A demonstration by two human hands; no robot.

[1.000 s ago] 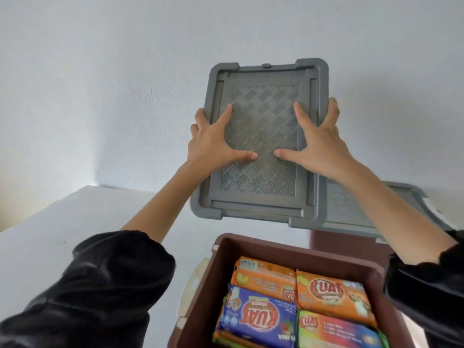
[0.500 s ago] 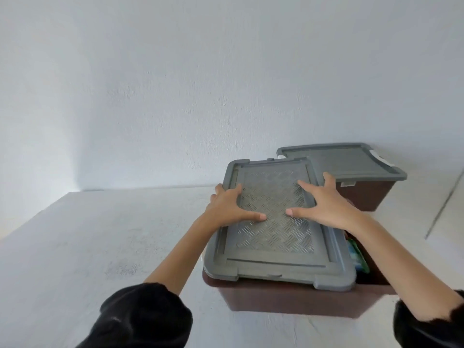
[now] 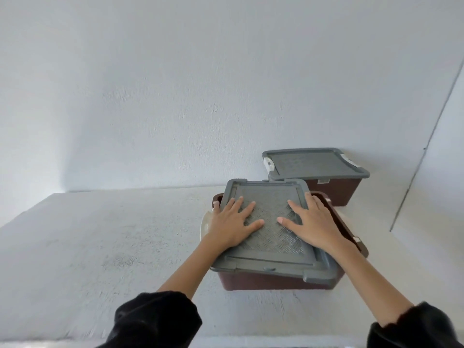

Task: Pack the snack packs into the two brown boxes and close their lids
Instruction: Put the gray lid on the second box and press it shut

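Note:
A grey patterned lid (image 3: 270, 249) lies askew on the near brown box (image 3: 273, 281), its front edge overhanging and the box's right rim showing beside it. My left hand (image 3: 232, 223) and my right hand (image 3: 312, 222) both press flat on the lid with fingers spread. The snack packs inside are hidden under the lid. Behind to the right stands the second brown box (image 3: 334, 190) with its grey lid (image 3: 311, 163) on and white latches at its sides.
Both boxes sit on a white table (image 3: 100, 247) against a white wall (image 3: 200, 84). A white latch (image 3: 206, 223) sticks out from the near box's left side. Open table surface stretches to the left.
The lid came down from the air onto the near box, covering the snack packs. Both hands stayed flat on it and now lie lower on the lid.

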